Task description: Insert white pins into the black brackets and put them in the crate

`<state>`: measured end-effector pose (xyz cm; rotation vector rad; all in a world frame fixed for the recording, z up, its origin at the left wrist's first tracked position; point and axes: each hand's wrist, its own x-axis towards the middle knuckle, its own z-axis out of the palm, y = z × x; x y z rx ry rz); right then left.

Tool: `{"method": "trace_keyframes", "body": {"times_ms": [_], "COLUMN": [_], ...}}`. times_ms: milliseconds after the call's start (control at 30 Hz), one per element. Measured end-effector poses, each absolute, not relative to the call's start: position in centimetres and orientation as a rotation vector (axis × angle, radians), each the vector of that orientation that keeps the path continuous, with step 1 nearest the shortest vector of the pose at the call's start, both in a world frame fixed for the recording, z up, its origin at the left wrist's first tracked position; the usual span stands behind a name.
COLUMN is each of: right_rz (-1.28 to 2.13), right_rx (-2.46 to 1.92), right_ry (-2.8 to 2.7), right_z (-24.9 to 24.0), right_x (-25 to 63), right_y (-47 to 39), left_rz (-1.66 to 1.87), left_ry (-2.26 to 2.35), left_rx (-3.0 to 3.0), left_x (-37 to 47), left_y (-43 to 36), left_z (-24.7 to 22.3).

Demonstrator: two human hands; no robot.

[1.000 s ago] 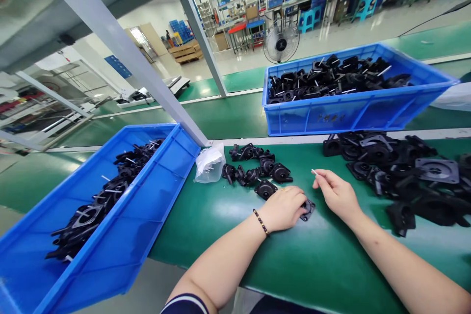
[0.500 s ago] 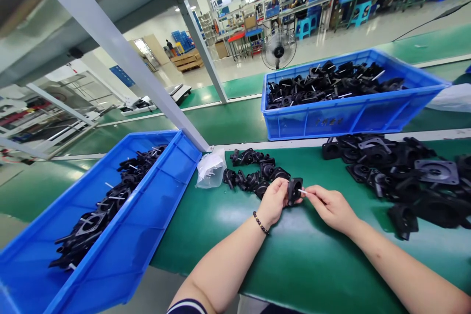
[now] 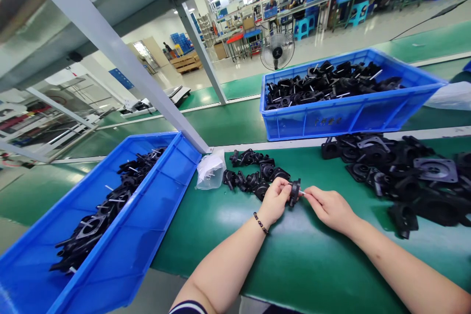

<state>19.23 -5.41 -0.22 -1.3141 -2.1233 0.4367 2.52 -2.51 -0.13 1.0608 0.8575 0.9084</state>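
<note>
Near the middle of the green table (image 3: 287,255), my left hand (image 3: 275,202) grips a black plastic part (image 3: 295,193), now seen almost edge-on. Fingers of my right hand (image 3: 329,208) pinch a thin white pin (image 3: 302,193), whose other end meets the black part. Behind my left hand lies a small group of black parts (image 3: 253,179). A clear plastic bag of white pins (image 3: 211,170) sits left of them. Many more black parts (image 3: 405,181) are heaped on the table at the right.
A blue bin (image 3: 353,114) of black parts stands behind the table edge. Another blue bin (image 3: 147,235) with black parts leans at the left, beside a metal post (image 3: 132,66). A fan (image 3: 276,52) and seated people are farther back.
The black part in my left hand has turned, from showing its open face to nearly edge-on. My right hand has barely moved, still at the pin.
</note>
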Motion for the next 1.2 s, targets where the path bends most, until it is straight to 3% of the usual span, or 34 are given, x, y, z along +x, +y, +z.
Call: {"method": "trace_keyframes", "body": {"times_ms": [267, 633, 833, 1000, 1200], "right_rz": [0.406, 0.649, 0.642, 0.589, 0.622], "right_rx": [-1.311, -1.358, -1.392, -1.392, -1.389], "right_ry": [-2.154, -1.579, -1.538, -1.572, -1.552], "right_z": [-0.4, -0.7, -0.2, -0.1, -0.9], "right_x": [19.1, 20.0, 19.7, 19.7, 19.9], "right_y": [-5.5, -4.8, -4.7, -4.7, -4.7], "left_rz": [0.850, 1.326, 0.839, 1.073, 0.683], "left_ry": [0.831, 0.886, 0.804, 0.782, 0.761], "left_rx": [1.105, 1.823, 2.274, 2.256, 2.368], "left_x": [2.4, 1.3, 1.5, 1.5, 2.0], "left_y": [-2.4, -3.4, -3.2, -3.5, -3.5], "left_z": [-0.7, 0.4, 1.1, 1.1, 1.3]}}
